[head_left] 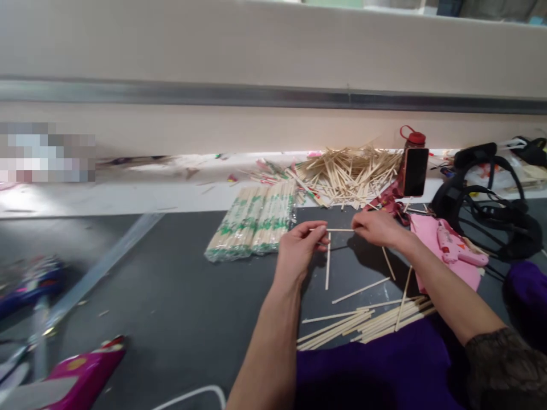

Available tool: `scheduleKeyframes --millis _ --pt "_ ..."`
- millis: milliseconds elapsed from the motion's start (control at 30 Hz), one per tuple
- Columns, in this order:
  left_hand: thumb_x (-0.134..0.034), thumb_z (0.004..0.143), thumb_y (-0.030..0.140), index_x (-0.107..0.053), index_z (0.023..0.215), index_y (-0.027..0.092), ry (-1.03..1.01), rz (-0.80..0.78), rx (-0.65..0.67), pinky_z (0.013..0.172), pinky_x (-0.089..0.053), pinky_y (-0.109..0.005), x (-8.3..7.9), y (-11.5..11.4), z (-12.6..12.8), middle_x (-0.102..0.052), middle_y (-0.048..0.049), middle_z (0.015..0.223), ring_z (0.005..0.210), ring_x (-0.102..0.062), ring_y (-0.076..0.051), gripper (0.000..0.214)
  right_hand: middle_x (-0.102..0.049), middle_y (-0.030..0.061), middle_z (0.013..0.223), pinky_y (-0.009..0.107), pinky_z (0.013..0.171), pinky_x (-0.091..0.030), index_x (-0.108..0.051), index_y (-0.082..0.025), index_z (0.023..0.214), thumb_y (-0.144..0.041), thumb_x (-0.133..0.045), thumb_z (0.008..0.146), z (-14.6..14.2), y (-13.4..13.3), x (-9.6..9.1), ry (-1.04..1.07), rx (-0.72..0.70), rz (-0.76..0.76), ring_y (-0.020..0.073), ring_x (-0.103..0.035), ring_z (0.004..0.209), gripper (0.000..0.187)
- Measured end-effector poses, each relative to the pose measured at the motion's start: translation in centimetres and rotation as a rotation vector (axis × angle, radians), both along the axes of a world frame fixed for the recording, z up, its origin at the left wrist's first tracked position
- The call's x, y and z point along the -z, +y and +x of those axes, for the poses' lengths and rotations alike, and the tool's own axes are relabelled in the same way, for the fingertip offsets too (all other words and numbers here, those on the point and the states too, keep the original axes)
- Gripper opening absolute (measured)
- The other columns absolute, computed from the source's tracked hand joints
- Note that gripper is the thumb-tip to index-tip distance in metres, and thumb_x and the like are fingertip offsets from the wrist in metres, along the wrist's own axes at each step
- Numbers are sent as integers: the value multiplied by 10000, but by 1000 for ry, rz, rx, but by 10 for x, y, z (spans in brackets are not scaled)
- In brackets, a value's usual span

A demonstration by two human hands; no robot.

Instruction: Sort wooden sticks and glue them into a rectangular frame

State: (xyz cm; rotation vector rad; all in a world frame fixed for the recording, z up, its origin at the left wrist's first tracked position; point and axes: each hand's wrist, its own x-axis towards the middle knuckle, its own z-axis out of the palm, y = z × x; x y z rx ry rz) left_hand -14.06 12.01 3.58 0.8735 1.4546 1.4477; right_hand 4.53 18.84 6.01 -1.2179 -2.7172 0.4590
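A thin wooden chopstick lies level between my two hands. My left hand pinches its left end, and my right hand has its fingers closed around the right end. Just below it, a second stick points toward me; whether the two touch I cannot tell. Other loose sticks rest on the dark table close by, one slanting below my hands. Nearer my body lies a row of sticks in a loose bundle.
Plastic-wrapped chopstick packs lie left of my hands. Behind is a heap of sticks, with a phone against a red bottle. A pink glue gun rests on pink material at right, near black straps.
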Motion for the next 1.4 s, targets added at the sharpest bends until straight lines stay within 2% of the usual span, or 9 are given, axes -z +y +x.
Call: scheduleKeyframes --millis 133,233,333,433,667,867,1133,1267,1400 --pt "-796 496 282 -659 816 123 -206 24 -81 449 -463 -179 -7 0 3 -667 -7 661 525 -604 -101 383 -693 15 878 226 664 -336 -671 -187 922 -195 -520 842 2 -6 -7 163 -8 -130 131 -582 790 171" --pt "-791 511 302 -651 788 125 -278 50 -130 419 -449 -160 -13 0 6 -658 6 621 496 -599 -93 357 -681 3 817 218 639 -322 -671 -183 914 -178 -520 843 4 -13 -15 227 -6 -183 113 -568 732 167" --pt "-787 533 305 -658 792 122 -274 67 -141 411 -450 -155 -19 0 10 -656 8 607 484 -598 -90 342 -677 -7 783 220 630 -317 -682 -196 904 -216 -548 848 5 -21 -24 256 -3 -181 109 -564 709 147" --pt "-777 562 316 -670 818 123 -272 71 -99 418 -458 -160 -23 0 12 -655 9 604 473 -588 -85 338 -695 -1 815 225 649 -329 -701 -213 907 -243 -558 851 8 -25 -30 250 12 -134 119 -585 755 156" --pt "-772 557 335 -688 813 113 -156 5 34 432 -459 -188 -6 -7 6 -667 -27 639 489 -585 -101 349 -724 19 879 248 617 -320 -729 -237 939 -271 -523 860 18 -33 -33 85 72 -104 143 -604 797 223" --pt "-724 588 358 -680 788 117 -12 -10 31 449 -462 -219 1 -10 5 -642 -24 609 476 -572 -111 316 -725 36 896 256 583 -303 -733 -237 925 -268 -515 854 16 -45 -39 -6 104 -66 151 -602 789 230" --pt "-649 574 286 -613 671 153 12 -44 -50 371 -337 -181 1 -9 9 -555 25 505 381 -447 -72 168 -722 31 872 258 569 -280 -725 -240 901 -278 -508 863 10 -50 -30 -1 116 -116 164 -609 793 223" --pt "-633 571 298 -601 647 151 -31 -47 -28 372 -306 -169 1 -9 11 -540 31 494 375 -432 -59 169 -704 15 803 232 604 -311 -712 -202 881 -253 -489 870 10 -44 -18 226 124 -163 129 -589 737 228" --pt "-588 629 334 -523 561 165 -25 -39 -28 357 -260 -168 4 -9 9 -502 40 472 350 -379 -42 194 -684 13 753 220 624 -337 -683 -167 831 -264 -477 875 19 -36 -7 430 169 -144 114 -573 687 231"
